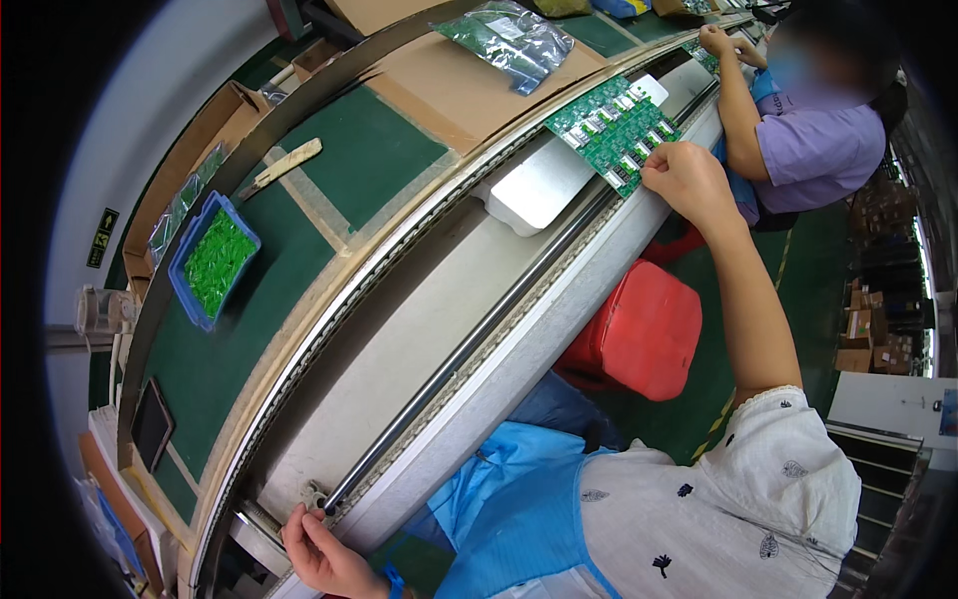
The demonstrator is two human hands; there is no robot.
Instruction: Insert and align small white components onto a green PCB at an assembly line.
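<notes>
My right hand (691,185) is stretched out to the far right, its fingers closed at the near corner of a green circuit board panel (605,130). That panel carries rows of small white and silver parts and lies across the conveyor rails. At the lower left, by the end of a dark rod (429,391), is my left hand (327,561) with a blue band at the wrist. Its thumb and fingers are bent together in a pinch; anything between them is too small to make out. A white plate-like piece (544,185) lies in the conveyor beside the board.
A blue tray (176,275) of small green parts stands on the green bench, near a light-handled tool (287,165) and a dark flat device (153,424). Clear plastic bags (509,40) lie farther along. A co-worker (818,150) sits beyond a red stool (649,329).
</notes>
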